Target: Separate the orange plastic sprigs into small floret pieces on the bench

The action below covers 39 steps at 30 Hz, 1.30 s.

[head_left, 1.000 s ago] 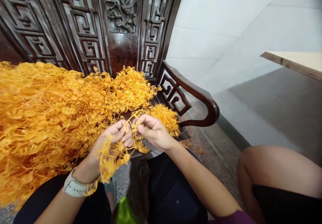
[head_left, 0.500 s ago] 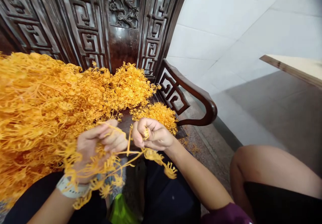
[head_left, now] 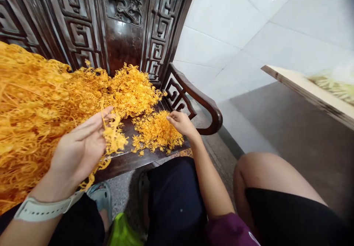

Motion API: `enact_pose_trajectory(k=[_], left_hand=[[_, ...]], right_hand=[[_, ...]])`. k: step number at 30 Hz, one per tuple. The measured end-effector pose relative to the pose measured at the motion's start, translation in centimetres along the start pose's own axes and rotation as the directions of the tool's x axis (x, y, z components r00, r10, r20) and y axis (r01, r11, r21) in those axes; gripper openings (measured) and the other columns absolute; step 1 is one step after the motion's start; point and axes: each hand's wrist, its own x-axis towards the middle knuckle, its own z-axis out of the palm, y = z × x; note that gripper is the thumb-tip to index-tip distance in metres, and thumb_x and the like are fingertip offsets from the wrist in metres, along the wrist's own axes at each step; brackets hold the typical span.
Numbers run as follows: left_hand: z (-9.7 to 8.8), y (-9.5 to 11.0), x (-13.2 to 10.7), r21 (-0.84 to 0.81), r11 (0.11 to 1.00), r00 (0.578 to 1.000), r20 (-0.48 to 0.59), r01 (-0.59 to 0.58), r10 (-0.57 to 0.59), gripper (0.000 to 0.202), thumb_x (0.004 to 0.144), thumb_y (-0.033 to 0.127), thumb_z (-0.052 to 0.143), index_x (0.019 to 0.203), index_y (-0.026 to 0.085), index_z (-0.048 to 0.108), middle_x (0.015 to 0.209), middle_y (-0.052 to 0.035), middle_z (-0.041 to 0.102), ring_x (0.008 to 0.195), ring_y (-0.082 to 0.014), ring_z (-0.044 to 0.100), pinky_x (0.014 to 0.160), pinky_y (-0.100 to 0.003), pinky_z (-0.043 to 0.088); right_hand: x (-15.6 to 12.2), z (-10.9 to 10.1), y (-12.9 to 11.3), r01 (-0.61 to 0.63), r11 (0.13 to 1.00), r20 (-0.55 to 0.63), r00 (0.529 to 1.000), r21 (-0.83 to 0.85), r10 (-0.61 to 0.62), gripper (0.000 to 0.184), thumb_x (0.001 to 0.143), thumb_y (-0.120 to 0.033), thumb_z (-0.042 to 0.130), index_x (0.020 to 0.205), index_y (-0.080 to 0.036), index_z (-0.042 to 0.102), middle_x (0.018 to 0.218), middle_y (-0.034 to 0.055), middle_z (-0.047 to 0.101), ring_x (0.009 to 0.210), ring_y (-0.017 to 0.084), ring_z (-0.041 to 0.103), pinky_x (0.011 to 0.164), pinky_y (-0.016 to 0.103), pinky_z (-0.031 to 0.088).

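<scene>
My left hand (head_left: 80, 148) is turned palm inward, its fingers closed loosely round an orange plastic flower sprig (head_left: 114, 137). The sprig's curled heads hang to the right of the fingers. Behind and under this hand spreads a large heap of orange sprigs (head_left: 33, 102). My right hand (head_left: 181, 123) is at the right edge of a smaller pile of loose orange flower heads (head_left: 157, 131). Its thumb and forefinger are slightly apart over the pile, and nothing shows between them. The other fingers of that hand are partly hidden.
The piles lie on a dark carved wooden bench (head_left: 124, 163) with a curved armrest (head_left: 206, 107). A wooden board (head_left: 304, 85) juts in at right, with pale yellowish things on it. Another person's knee (head_left: 265, 172) is close on the right. Something bright green (head_left: 123, 231) lies below.
My hands have moved apart. The right one went from the sprig to the small pile; the left keeps the sprig and has shifted left. The view has turned slightly right.
</scene>
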Motion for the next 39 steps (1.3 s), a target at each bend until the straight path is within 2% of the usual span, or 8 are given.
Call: enact_pose_trajectory(k=[6,14,20,24,29,34,36,39], left_hand=[[0.1,-1.2,0.3,0.177,0.977,0.99,0.1,-0.119,0.103,0.075,0.077,0.008,0.081,0.149,0.023,0.063,0.152,-0.0122,0.064,0.138,-0.026,0.064,0.097,-0.023,0.062],[-0.7,-2.5,0.6,0.346,0.881,0.943,0.198,-0.323,0.268,0.072,0.083,0.026,0.09,0.15,0.023,0.064,0.127,-0.0121,0.078,0.115,-0.0183,0.075,0.095,-0.021,0.062],[-0.4,-2.2,0.4,0.375,0.865,0.942,0.16,-0.334,0.294,0.073,0.083,0.03,0.09,0.151,0.025,0.063,0.127,-0.0119,0.08,0.11,-0.018,0.078,0.094,-0.023,0.062],[-0.1,-2.2,0.4,0.4,0.86,0.949,0.137,-0.316,0.285,0.044,0.081,0.034,0.091,0.121,0.02,0.079,0.11,-0.0115,0.083,0.102,-0.0174,0.078,0.084,-0.021,0.062],[0.1,-2.3,0.3,0.425,0.847,0.948,0.163,-0.318,0.274,0.024,0.081,0.035,0.091,0.087,0.018,0.075,0.088,-0.006,0.08,0.082,-0.013,0.075,0.073,-0.02,0.059],[0.5,-2.4,0.0,0.501,0.812,0.952,0.206,-0.3,0.225,0.025,0.082,0.036,0.09,0.086,0.017,0.074,0.088,-0.007,0.08,0.08,-0.0144,0.073,0.07,-0.022,0.057],[0.7,-2.7,-0.2,0.507,0.803,0.948,0.219,-0.314,0.232,0.024,0.08,0.034,0.092,0.085,0.018,0.074,0.085,-0.0052,0.079,0.074,-0.013,0.071,0.067,-0.022,0.055],[0.8,-3.2,-0.2,0.493,0.805,0.942,0.229,-0.33,0.245,0.026,0.076,0.033,0.094,0.083,0.018,0.074,0.079,-0.0029,0.075,0.067,-0.012,0.067,0.064,-0.023,0.055]], right_hand=[[-0.5,-0.3,-0.4,-0.047,0.998,-0.065,0.997,-0.037,0.045,0.037,0.099,-0.044,0.056,0.075,-0.017,0.065,0.066,0.0039,0.063,0.063,0.017,0.051,0.065,0.032,0.032],[-0.8,0.0,-0.9,-0.113,0.991,-0.063,0.992,-0.068,0.109,0.029,0.092,-0.044,0.066,0.076,-0.019,0.067,0.067,0.0033,0.066,0.064,0.017,0.057,0.065,0.032,0.035],[-1.1,-0.3,-1.8,-0.144,0.979,-0.097,0.987,-0.142,0.131,0.032,0.095,-0.041,0.063,0.072,-0.019,0.068,0.069,0.0052,0.068,0.067,0.019,0.059,0.067,0.033,0.034],[-1.0,-0.1,-2.0,-0.133,0.988,-0.053,0.99,-0.078,0.129,0.022,0.09,-0.038,0.071,0.081,-0.019,0.071,0.08,0.0066,0.074,0.074,0.02,0.065,0.07,0.032,0.04],[-1.2,0.8,-3.5,-0.026,0.978,-0.146,0.988,0.206,0.057,0.042,0.1,-0.055,0.06,0.084,-0.018,0.069,0.077,0.0048,0.068,0.068,0.017,0.057,0.065,0.032,0.04],[-3.0,2.6,-9.4,0.071,0.678,-0.003,0.995,0.732,-0.101,0.041,0.102,-0.06,0.059,0.106,-0.02,0.068,0.09,0.0046,0.07,0.074,0.015,0.061,0.066,0.031,0.049],[-4.0,3.6,-12.0,0.058,0.53,0.033,0.987,0.846,-0.16,0.043,0.101,-0.059,0.063,0.121,-0.022,0.065,0.095,0.004,0.069,0.079,0.015,0.062,0.07,0.03,0.05],[-4.8,4.9,-14.6,0.036,0.433,0.042,0.985,0.9,-0.169,0.04,0.093,-0.049,0.079,0.118,-0.022,0.063,0.092,0.0013,0.063,0.08,0.014,0.058,0.069,0.028,0.048]])
